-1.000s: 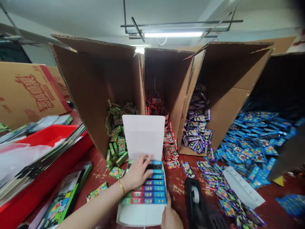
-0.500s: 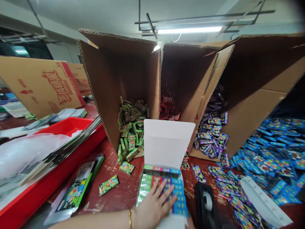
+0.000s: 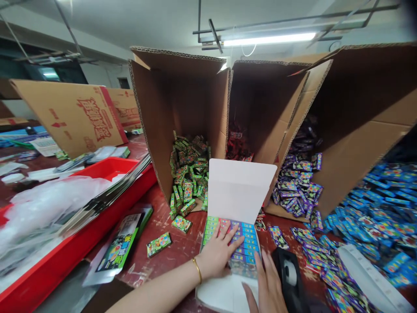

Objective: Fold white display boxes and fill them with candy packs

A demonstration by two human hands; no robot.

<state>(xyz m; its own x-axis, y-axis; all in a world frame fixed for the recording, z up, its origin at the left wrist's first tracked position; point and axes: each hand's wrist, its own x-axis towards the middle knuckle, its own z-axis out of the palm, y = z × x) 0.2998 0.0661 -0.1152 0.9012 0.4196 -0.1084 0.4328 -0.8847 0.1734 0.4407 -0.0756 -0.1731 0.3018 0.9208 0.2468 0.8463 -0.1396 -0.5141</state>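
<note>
In front of me lies a white display box with its lid (image 3: 241, 182) standing up at the far side. Rows of small green, red, purple and blue candy packs (image 3: 249, 242) fill its far part, while the near part looks pale and bare. My left hand (image 3: 216, 256) lies on these packs, fingers spread flat, with a gold bracelet at the wrist. At the box's right side is my right hand (image 3: 269, 282), its fingers stretched out and apart, holding nothing that I can see. Loose green packs (image 3: 158, 244) lie to the left of the box.
Upright cartons (image 3: 182, 95) behind hold green, red and purple packs. Blue packs (image 3: 368, 217) heap at the right. A black tape dispenser (image 3: 289, 278) stands beside my right hand. On the left are a red tray (image 3: 114, 213) with plastic bags and a printed flat box (image 3: 117, 248).
My left hand has pressed toward the far end, where the packs now lie level under the raised lid. My right hand has come up into view. The view has shifted left.
</note>
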